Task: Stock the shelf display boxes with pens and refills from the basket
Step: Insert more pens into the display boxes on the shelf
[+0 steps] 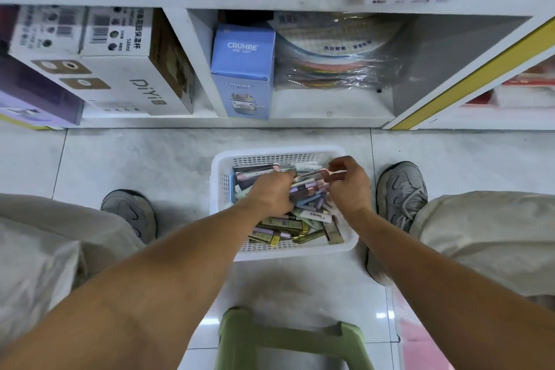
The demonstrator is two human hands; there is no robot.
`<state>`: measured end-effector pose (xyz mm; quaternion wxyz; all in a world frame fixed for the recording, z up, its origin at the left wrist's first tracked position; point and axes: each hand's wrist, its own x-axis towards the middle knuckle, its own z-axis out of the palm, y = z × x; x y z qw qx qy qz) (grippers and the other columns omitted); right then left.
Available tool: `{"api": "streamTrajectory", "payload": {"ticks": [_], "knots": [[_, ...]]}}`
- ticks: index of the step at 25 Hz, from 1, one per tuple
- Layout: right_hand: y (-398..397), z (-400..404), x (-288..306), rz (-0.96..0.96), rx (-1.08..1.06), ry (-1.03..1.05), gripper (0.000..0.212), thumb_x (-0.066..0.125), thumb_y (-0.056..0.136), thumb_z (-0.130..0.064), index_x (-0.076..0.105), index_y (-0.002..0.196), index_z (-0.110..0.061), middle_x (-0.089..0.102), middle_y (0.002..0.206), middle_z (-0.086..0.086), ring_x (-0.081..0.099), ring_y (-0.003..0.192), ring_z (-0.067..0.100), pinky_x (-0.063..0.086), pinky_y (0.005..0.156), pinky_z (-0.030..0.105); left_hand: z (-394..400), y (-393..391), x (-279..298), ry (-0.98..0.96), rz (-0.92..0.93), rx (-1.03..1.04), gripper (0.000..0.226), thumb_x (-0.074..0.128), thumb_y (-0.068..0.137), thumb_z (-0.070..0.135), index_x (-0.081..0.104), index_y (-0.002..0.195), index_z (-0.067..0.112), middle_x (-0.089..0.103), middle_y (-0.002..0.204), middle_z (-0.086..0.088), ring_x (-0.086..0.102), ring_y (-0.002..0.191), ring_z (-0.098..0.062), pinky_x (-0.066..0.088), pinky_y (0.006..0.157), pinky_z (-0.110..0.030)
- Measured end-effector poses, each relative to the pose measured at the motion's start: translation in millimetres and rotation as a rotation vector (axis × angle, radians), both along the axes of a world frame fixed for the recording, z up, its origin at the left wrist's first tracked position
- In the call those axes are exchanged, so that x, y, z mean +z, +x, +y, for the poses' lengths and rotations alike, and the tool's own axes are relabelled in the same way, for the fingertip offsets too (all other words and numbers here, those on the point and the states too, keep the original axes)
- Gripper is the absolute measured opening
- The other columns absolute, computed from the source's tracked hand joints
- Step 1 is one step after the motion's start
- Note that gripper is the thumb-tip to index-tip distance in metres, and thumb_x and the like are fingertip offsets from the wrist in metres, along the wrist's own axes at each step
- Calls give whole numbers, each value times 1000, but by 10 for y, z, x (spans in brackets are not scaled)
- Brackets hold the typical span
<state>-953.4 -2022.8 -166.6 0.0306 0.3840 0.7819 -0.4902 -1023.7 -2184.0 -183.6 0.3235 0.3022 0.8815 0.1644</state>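
We saw the white basket [223, 189] on the pale tiled floor [135, 156], just in front of the bottom shelf [330, 108], and it was heaped with small packets of pens and refills [300, 227] in purple, green, gold and white. Over the basket the left hand [271, 192] had its fingers curled round a bunch of those packets, while the right hand [348, 182] pinched a slim pink pen [335, 173] at the far side of the heap. Left and right of the basket stood two grey shoes [402, 189], apart from its walls. Nearer to us than the basket sat a green stool [288, 336]. Beyond the basket, the shelf held a blue CRUHRE box [243, 69] upright beside a wrapped stack of coloured paper [336, 63], and a white DiYi box [126, 81] stood left of a divider. Bare tile lay open on both sides of the basket
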Motion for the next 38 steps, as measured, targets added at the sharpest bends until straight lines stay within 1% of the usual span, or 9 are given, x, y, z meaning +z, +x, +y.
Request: {"api": "streamTrajectory", "payload": {"ticks": [4,8,12,18,21,25,29,33,38], "knots": [[-158,162,274,-24,26,-118,32,55,80,15,67,86,-14,71,88,11,69,86,27,59,73,36,-11,-74,249,121,-143,189,33,80,69,22,58,93,23,68,89,1,60,75,-14,43,56,-22],[-187,215,587,-123,245,-356,31,59,80,15,69,92,-12,72,104,22,70,78,23,56,58,26,1,-159,567,233,-337,364,33,81,63,14,63,91,16,69,82,-1,66,73,-15,48,57,-23],[-198,222,857,-167,464,-405,49,58,79,18,64,119,-9,69,115,12,67,93,23,56,71,30,-29,-210,929,410,-467,462,26,77,67,5,66,88,13,71,72,-3,69,62,-13,49,49,-24],[-78,-15,1051,-167,620,-633,41,64,80,21,65,116,2,74,110,13,69,99,24,55,85,34,-69,-130,1328,683,-712,637,24,71,74,-6,66,96,-3,70,78,-22,71,70,-31,56,62,-38],[-63,-74,1175,-127,580,-733,30,68,83,13,73,108,-4,76,105,16,73,96,24,59,76,28,-99,-120,1526,789,-750,709,17,68,76,-10,68,91,-2,68,82,-25,69,74,-34,58,73,-50],[-76,-35,1426,-73,612,-732,29,71,85,3,72,113,-3,72,115,18,69,104,29,58,88,34,-121,-110,1863,869,-828,732,15,65,79,-11,65,93,-7,70,78,-24,71,69,-32,58,62,-41],[-108,-57,1760,33,582,-710,21,69,87,2,73,108,2,74,101,20,71,88,26,58,75,29,-148,-158,2218,924,-801,751,11,62,79,-11,69,84,-4,70,76,-23,70,68,-31,58,62,-39],[-162,-104,2128,172,577,-665,31,74,83,-17,74,109,0,70,112,26,68,94,29,58,83,32,-234,-238,2605,1015,-782,750,18,61,80,-10,75,73,0,72,76,-20,72,69,-27,58,59,-35],[-200,-14,2501,250,475,-768,16,73,74,-2,77,89,2,72,96,26,71,75,19,58,69,22,-407,-417,3108,1095,-722,838,10,60,82,-6,69,84,-5,73,79,-19,72,69,-25,58,58,-32]]}}
